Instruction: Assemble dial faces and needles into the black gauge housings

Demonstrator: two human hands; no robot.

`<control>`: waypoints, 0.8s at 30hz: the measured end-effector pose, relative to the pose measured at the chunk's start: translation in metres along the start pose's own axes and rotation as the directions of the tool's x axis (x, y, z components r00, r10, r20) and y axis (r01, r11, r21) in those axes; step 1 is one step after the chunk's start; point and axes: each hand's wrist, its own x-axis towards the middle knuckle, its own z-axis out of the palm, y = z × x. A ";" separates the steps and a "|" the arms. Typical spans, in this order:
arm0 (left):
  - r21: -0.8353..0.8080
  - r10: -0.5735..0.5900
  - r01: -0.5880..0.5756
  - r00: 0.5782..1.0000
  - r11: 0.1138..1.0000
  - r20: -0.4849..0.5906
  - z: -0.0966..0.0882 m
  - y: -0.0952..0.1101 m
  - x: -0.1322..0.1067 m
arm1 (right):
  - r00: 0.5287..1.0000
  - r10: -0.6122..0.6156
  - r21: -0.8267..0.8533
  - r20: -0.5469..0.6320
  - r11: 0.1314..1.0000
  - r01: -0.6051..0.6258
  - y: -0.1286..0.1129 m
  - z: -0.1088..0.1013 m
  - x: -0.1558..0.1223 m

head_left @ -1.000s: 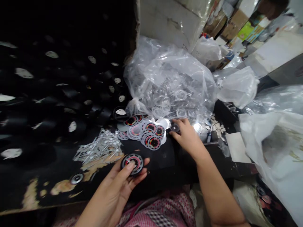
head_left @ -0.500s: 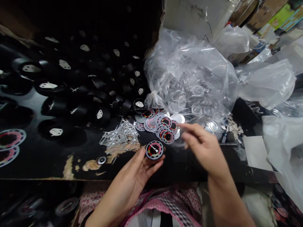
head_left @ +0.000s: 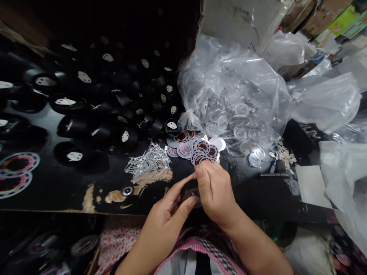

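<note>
Both hands meet over the front edge of the black worktable [head_left: 57,183]. My left hand [head_left: 169,214] cups a round gauge dial [head_left: 191,194], now mostly hidden by fingers. My right hand [head_left: 213,191] is closed on top of that dial, fingers pinched against it; what it holds besides is hidden. Just beyond the hands lies a pile of printed dial faces [head_left: 197,149] with red, white and black rings. To their left is a heap of small silver pointer needles [head_left: 149,162].
A clear plastic bag of transparent round covers [head_left: 232,99] bulges behind the dials. Several black round housings [head_left: 86,110] with white tabs fill the table's left. More plastic bags [head_left: 323,99] and a white paper [head_left: 311,181] lie at right. A small metal ring [head_left: 127,190] sits near the edge.
My right hand has come back from the bag side and closed over the dial in my left hand. The left hand has stayed put, and the dial face is now covered.
</note>
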 end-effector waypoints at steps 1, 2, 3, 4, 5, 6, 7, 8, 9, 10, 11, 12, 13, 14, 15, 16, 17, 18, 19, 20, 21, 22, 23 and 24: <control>0.012 0.016 -0.016 1.000 1.000 -0.005 0.001 0.002 0.000 | 1.000 -0.016 0.001 -0.020 1.000 0.016 -0.001 0.003 0.001; 0.024 0.029 -0.029 1.000 0.999 -0.011 0.001 0.003 -0.001 | 0.999 -0.021 0.014 -0.026 1.000 0.021 -0.002 0.006 0.001; 0.038 0.037 -0.036 0.999 0.999 -0.019 -0.001 0.004 -0.003 | 1.000 -0.017 0.034 -0.008 0.999 0.018 -0.004 0.007 0.002; 0.055 0.036 -0.034 0.999 0.998 -0.028 -0.007 0.003 -0.006 | 0.999 -0.015 0.063 0.039 0.998 0.012 -0.006 0.008 0.002; 0.081 0.025 -0.022 0.999 0.996 -0.045 -0.017 0.001 -0.011 | 0.993 -0.018 0.105 0.115 0.994 0.006 -0.007 0.007 0.002; 0.114 0.007 0.001 0.997 0.993 -0.074 -0.031 -0.002 -0.019 | 0.979 -0.031 0.157 0.200 0.988 -0.001 -0.007 0.005 0.002; 0.151 -0.012 0.031 0.992 0.988 -0.127 -0.048 -0.006 -0.028 | 0.962 -0.047 0.210 0.270 0.978 -0.011 -0.007 0.002 0.002; 0.190 -0.031 0.070 0.980 0.979 -0.199 -0.068 -0.011 -0.040 | 0.950 -0.058 0.254 0.307 0.967 -0.023 -0.005 0.000 0.002; 0.225 -0.035 0.106 0.954 0.969 -0.299 -0.089 -0.015 -0.052 | 0.949 -0.055 0.281 0.309 0.959 -0.036 -0.003 -0.002 0.002; 0.258 -0.011 0.135 0.903 0.957 -0.430 -0.110 -0.019 -0.065 | 0.958 -0.038 0.290 0.283 0.956 -0.048 0.000 -0.003 0.002; 0.311 0.029 0.167 0.842 0.936 -0.539 -0.128 -0.020 -0.075 | 0.968 -0.017 0.284 0.252 0.957 -0.057 0.001 -0.003 0.002; 0.393 0.105 0.183 0.789 0.901 -0.606 -0.142 -0.019 -0.083 | 0.972 -0.007 0.272 0.234 0.961 -0.058 0.001 -0.002 0.002; 0.486 0.204 0.169 0.756 0.857 -0.622 -0.152 -0.016 -0.086 | 0.969 -0.018 0.264 0.248 0.963 -0.050 -0.001 0.000 0.002; 0.577 0.305 0.140 0.736 0.805 -0.605 -0.157 -0.010 -0.085 | 0.958 -0.048 0.264 0.284 0.964 -0.030 -0.004 0.002 0.003; 0.655 0.401 0.089 0.727 0.750 -0.557 -0.158 -0.003 -0.078 | 0.939 -0.088 0.269 0.331 0.963 -0.004 -0.008 0.005 0.004; 0.716 0.481 0.024 0.725 0.698 -0.493 -0.156 0.006 -0.067 | 0.919 -0.130 0.277 0.373 0.961 0.024 -0.013 0.007 0.005; 0.760 0.546 -0.039 0.720 0.649 -0.429 -0.152 0.015 -0.053 | 0.901 -0.161 0.280 0.404 0.959 0.046 -0.017 0.009 0.006; 0.793 0.603 -0.105 0.711 0.599 -0.361 -0.150 0.024 -0.036 | 0.888 -0.179 0.276 0.424 0.959 0.062 -0.020 0.010 0.006; 0.830 0.655 -0.155 0.696 0.536 -0.294 -0.149 0.033 -0.018 | 0.881 -0.184 0.267 0.436 0.961 0.068 -0.022 0.009 0.006; 0.867 0.693 -0.181 0.684 0.465 -0.229 -0.150 0.040 -0.002 | 0.879 -0.177 0.254 0.442 0.965 0.067 -0.021 0.008 0.005; 0.894 0.715 -0.198 0.677 0.402 -0.171 -0.153 0.046 0.013 | 0.879 -0.160 0.238 0.450 0.970 0.055 -0.020 0.007 0.003; 0.911 0.723 -0.204 0.679 0.357 -0.131 -0.156 0.049 0.025 | 0.878 -0.134 0.221 0.460 0.975 0.033 -0.018 0.005 0.001; 0.924 0.730 -0.205 0.675 0.324 -0.107 -0.160 0.050 0.032 | 0.877 -0.101 0.204 0.470 0.979 0.003 -0.016 0.004 -0.001; 0.927 0.739 -0.203 0.666 0.314 -0.105 -0.161 0.049 0.036 | 0.877 -0.065 0.191 0.475 0.981 -0.031 -0.015 0.003 -0.004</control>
